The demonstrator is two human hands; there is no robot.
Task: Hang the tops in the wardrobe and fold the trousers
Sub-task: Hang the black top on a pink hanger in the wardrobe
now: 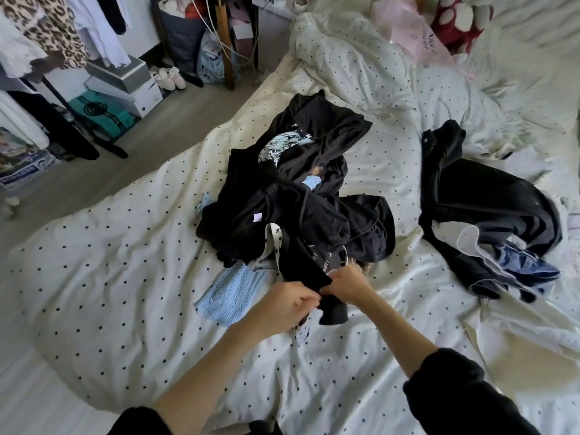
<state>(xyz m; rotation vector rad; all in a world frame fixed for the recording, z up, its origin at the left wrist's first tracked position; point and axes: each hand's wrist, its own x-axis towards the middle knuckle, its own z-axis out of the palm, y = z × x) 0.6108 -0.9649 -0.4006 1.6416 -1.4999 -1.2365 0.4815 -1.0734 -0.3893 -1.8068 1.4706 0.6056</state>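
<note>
A heap of mostly black clothes lies in the middle of the bed, on a white duvet with small dark dots. A light blue knitted piece sticks out from under the heap's near edge. My left hand and my right hand both grip the near end of a black garment with white print, pulled toward me from the heap. A second dark pile with a blue piece lies to the right on the bed.
At the far left stands an open clothes rail with hanging tops, among them a leopard print. Boxes and white slippers sit on the floor beside it. Plush toys and a crumpled duvet fill the head of the bed.
</note>
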